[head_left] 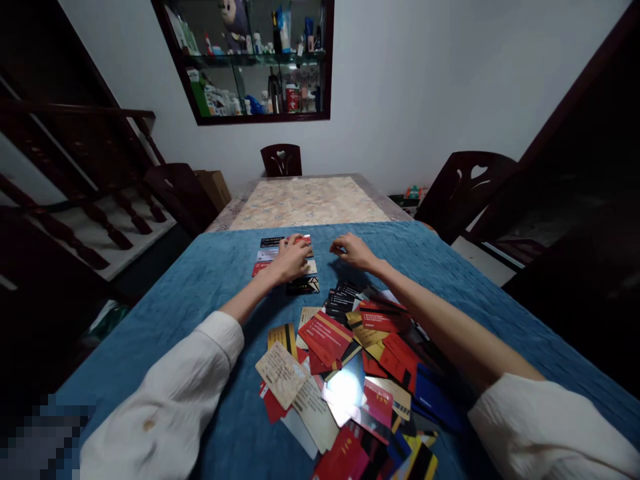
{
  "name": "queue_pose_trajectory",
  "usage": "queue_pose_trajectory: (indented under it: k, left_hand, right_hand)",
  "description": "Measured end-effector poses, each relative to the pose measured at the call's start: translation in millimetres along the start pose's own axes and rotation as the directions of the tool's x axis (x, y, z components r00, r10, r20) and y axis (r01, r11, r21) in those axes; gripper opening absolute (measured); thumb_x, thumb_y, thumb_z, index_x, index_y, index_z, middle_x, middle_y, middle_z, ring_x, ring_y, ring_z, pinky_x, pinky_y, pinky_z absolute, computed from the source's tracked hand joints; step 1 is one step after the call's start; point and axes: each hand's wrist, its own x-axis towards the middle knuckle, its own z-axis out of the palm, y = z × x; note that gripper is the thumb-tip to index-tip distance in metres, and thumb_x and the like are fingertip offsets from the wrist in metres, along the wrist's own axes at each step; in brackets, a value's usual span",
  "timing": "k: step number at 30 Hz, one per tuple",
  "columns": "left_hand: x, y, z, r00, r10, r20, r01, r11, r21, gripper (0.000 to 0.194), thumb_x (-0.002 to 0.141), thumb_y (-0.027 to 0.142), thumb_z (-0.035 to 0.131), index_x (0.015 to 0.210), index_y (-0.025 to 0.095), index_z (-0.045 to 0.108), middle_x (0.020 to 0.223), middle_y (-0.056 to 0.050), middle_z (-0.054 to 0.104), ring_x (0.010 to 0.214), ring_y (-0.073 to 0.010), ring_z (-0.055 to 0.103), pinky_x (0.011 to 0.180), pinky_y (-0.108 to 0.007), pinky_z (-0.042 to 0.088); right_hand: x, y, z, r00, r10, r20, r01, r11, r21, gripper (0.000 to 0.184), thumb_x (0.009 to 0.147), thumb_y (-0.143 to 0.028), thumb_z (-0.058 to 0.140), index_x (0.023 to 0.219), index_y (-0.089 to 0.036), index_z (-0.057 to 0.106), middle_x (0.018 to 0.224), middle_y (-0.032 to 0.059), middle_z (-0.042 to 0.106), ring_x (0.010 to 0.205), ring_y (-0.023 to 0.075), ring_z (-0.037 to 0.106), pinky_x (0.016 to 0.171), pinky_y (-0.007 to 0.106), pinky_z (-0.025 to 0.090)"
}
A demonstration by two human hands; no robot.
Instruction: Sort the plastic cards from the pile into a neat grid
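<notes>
My left hand (295, 257) reaches over cards laid in two columns, its bent fingers down at a red card (303, 238) at the far end. Beside it lie black cards (271, 242), a whitish card (267, 255) and a red card (259, 268). Closer to me is a black card with pale lines (303, 286). My palm covers part of the columns. To the right, my right hand (353, 250) hovers above the cloth with loosely curled fingers, thumb apart, and no card visible in it. Nearer me spreads a loose heap of mixed cards (327, 337), one reflecting bright light.
A blue cloth (220, 267) covers the near part of the table; a patterned cover (310, 200) shows beyond. Dark wooden chairs (281, 160) stand around it. A wall cabinet (263, 119) holds bottles and a plush toy. A wooden railing (75, 180) is at left.
</notes>
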Motion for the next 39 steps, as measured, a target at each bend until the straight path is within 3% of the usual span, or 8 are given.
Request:
queue_pose_trajectory:
  k: [15,21,27,30,33,36,39]
  left_hand:
    - [-44,95,1.1,0.984,0.178,-0.014,-0.179,0.981,-0.078,0.032,0.085,0.013,0.053,0.113,0.020,0.067,0.130,-0.012,0.062,0.143,-0.0353,0.029,0.107,-0.059,0.029]
    - [-53,116,2.3,0.974,0.224,-0.012,-0.224,0.967,-0.119,0.026,0.087,0.014,0.052,0.105,0.022,0.069,0.129,-0.011,0.064,0.143,-0.0358,0.029,0.105,-0.059,0.030]
    - [-66,136,3.9,0.961,0.274,-0.033,-0.275,0.943,-0.188,0.025,0.091,0.019,0.052,0.109,0.022,0.068,0.131,-0.011,0.063,0.140,-0.0362,0.032,0.106,-0.061,0.031]
    - [-76,155,1.8,0.927,0.372,-0.047,-0.372,0.897,-0.238,0.025,0.090,0.021,0.055,0.111,0.023,0.067,0.129,-0.011,0.065,0.140,-0.0353,0.034,0.107,-0.060,0.032]
    - [-83,178,0.4,0.858,0.511,-0.055,-0.506,0.820,-0.267,0.025,0.087,0.026,0.060,0.111,0.023,0.066,0.134,-0.010,0.062,0.139,-0.0353,0.035,0.109,-0.060,0.032]
    - [-87,197,3.6,0.788,0.615,-0.043,-0.603,0.756,-0.255,0.038,0.087,0.030,0.062,0.124,0.025,0.061,0.134,-0.011,0.061,0.138,-0.0346,0.037,0.108,-0.058,0.034]
    - [-86,205,10.7,0.758,0.652,-0.031,-0.644,0.739,-0.196,0.039,0.089,0.034,0.062,0.127,0.023,0.059,0.136,-0.012,0.059,0.135,-0.0343,0.040,0.106,-0.055,0.037]
  right_hand:
    - [-126,-7,-38,0.999,-0.023,-0.043,0.020,0.996,-0.087,0.017,0.090,-0.019,0.057,0.092,-0.021,0.074,0.093,0.0070,0.072,0.089,0.0214,0.053,0.079,0.030,0.036]
    - [-159,-12,-45,0.998,-0.036,-0.056,0.027,0.989,-0.145,0.015,0.092,-0.025,0.058,0.093,-0.023,0.073,0.094,0.0082,0.071,0.094,0.0226,0.053,0.076,0.032,0.035]
    - [-191,-20,-51,0.997,-0.058,-0.057,0.051,0.992,-0.113,0.018,0.092,-0.030,0.057,0.096,-0.024,0.074,0.097,0.0095,0.070,0.095,0.0239,0.054,0.077,0.034,0.039]
    - [-206,-21,-54,0.996,-0.071,-0.057,0.066,0.995,-0.081,0.020,0.093,-0.035,0.058,0.096,-0.023,0.073,0.098,0.0102,0.071,0.096,0.0244,0.054,0.081,0.036,0.041]
    - [-219,-17,-54,0.996,-0.070,-0.057,0.068,0.997,-0.046,0.020,0.094,-0.034,0.057,0.095,-0.023,0.073,0.098,0.0107,0.071,0.095,0.0240,0.055,0.084,0.038,0.042]
    - [-228,-13,-52,0.995,-0.070,-0.076,0.069,0.997,-0.018,0.021,0.094,-0.034,0.056,0.096,-0.022,0.073,0.100,0.0109,0.071,0.095,0.0234,0.054,0.086,0.038,0.043]
    - [-234,-15,-52,0.993,-0.083,-0.086,0.083,0.997,0.002,0.023,0.095,-0.036,0.055,0.098,-0.022,0.074,0.100,0.0110,0.070,0.095,0.0232,0.054,0.088,0.039,0.043]
